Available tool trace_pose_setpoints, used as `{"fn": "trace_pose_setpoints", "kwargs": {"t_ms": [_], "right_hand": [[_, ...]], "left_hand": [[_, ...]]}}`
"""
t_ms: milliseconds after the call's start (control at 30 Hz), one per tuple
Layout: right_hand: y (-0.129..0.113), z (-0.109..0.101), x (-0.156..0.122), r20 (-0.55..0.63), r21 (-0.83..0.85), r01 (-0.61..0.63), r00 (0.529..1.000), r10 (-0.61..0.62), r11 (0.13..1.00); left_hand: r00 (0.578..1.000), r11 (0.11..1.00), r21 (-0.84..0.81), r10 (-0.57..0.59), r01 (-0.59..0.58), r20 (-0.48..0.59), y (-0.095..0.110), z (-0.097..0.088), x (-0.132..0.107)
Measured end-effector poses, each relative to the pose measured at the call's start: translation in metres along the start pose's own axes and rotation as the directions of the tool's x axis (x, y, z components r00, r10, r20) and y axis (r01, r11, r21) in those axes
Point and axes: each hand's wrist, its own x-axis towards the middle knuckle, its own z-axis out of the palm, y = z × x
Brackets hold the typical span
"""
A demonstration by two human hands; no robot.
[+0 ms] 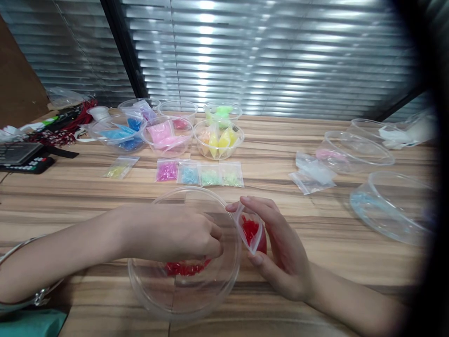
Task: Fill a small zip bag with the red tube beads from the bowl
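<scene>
My left hand (182, 234) reaches into a clear plastic bowl (182, 299) near the table's front edge, fingers pinched together over red beads (184, 268) lying in the bowl. My right hand (280, 248) holds a small clear zip bag (249, 230) with red beads inside, its mouth held open and tilted toward the bowl's right rim. Whether the left fingers hold beads is hidden.
Small bags of pink (167, 170), blue (189, 174) and green (220, 175) beads lie in a row behind the bowl. Several bowls with coloured bags (218, 140) stand further back. Clear bowls (393, 206) and lids sit at right; a remote (28, 164) at left.
</scene>
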Motion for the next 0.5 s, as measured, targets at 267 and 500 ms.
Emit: {"fn": "trace_pose_setpoints", "kwargs": {"t_ms": [267, 500], "right_hand": [[-0.0006, 0.0005, -0.0005, -0.004, -0.001, -0.008, 1.0, 0.008, 1.0], [-0.0008, -0.0002, -0.0002, 0.005, -0.001, -0.013, 1.0, 0.013, 1.0]], "left_hand": [[0.998, 0.997, 0.06, -0.052, 0.054, -0.03, 0.0033, -0.0019, -0.0009], [0.995, 0.996, 0.048, -0.082, 0.079, 0.053, 0.0032, -0.0027, -0.0014]]}}
